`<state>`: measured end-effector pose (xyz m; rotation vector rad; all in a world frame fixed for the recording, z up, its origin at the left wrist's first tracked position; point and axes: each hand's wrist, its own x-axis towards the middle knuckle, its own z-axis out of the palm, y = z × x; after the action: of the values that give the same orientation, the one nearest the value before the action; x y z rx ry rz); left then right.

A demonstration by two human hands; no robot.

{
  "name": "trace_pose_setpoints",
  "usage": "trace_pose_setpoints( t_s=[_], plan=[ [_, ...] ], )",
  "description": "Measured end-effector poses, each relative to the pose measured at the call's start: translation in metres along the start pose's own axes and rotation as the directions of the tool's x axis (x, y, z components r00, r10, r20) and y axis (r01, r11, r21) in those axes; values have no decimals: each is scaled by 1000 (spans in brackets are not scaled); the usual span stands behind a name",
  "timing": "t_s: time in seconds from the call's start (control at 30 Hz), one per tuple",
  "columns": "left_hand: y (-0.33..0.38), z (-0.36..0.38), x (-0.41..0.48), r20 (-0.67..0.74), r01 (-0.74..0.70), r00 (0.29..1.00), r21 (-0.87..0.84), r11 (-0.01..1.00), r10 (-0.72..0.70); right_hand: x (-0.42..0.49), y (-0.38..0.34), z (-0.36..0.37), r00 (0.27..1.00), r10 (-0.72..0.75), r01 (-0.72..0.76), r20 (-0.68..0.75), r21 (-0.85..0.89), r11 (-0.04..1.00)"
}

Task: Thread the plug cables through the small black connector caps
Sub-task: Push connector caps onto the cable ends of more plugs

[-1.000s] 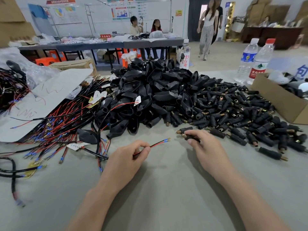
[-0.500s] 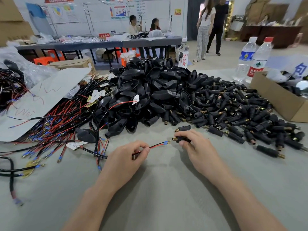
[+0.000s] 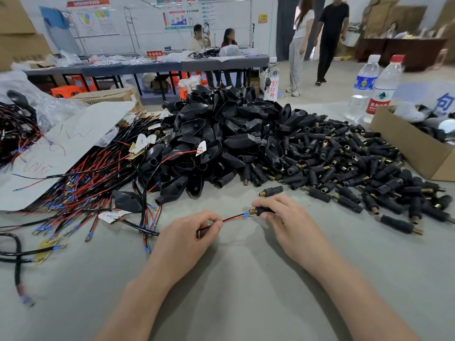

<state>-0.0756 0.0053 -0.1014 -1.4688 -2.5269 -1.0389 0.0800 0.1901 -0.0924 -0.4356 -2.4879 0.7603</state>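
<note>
My left hand point(image 3: 187, 236) pinches a thin red-and-black cable point(image 3: 232, 218) with blue-sleeved tips, low over the grey table. My right hand point(image 3: 283, 220) grips a small black connector cap point(image 3: 264, 211) with a brass threaded end. The brass end points left and meets the cable's blue tips. A big heap of black plug housings point(image 3: 226, 141) lies behind the hands. Several more small black caps point(image 3: 344, 163) spread out to the right of it. One loose cap point(image 3: 270, 191) lies just beyond my right hand.
A tangle of red and black cables point(image 3: 81, 188) with blue tips and white tags fills the left side, partly under a grey sheet point(image 3: 61, 148). A cardboard box point(image 3: 413, 148) and two water bottles point(image 3: 374, 87) stand at the right. People are at the far table and walking behind.
My right hand lifted a cap from near the pile and brought it left to the cable's blue tips. My left hand kept its pinch on the cable.
</note>
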Motion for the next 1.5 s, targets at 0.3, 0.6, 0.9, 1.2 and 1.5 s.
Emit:
trace_pose_setpoints(
  t_s=[0.3, 0.6, 0.9, 1.2, 1.5],
  plan=[
    [3, -3, 0, 2, -29, 1000, 11, 1000, 29, 3, 3, 6, 998, -61, 60, -22, -37, 997],
    [2, -2, 0, -9, -7, 1000, 21, 1000, 7, 4, 7, 6, 999, -34, 32, -37, -34, 999],
    [5, 1, 2, -35, 37, 999, -30, 999, -38, 11, -3, 7, 921, 372, -243, -111, 582, 776],
    [17, 8, 1, -27, 81, 996, 0, 997, -81, 7, -3, 10, 921, 356, -300, -161, 291, 908],
    [17, 9, 0, -123, 58, 991, 93, 994, -47, 4, -3, 4, 935, 287, -343, -207, -325, 881]
  ],
)
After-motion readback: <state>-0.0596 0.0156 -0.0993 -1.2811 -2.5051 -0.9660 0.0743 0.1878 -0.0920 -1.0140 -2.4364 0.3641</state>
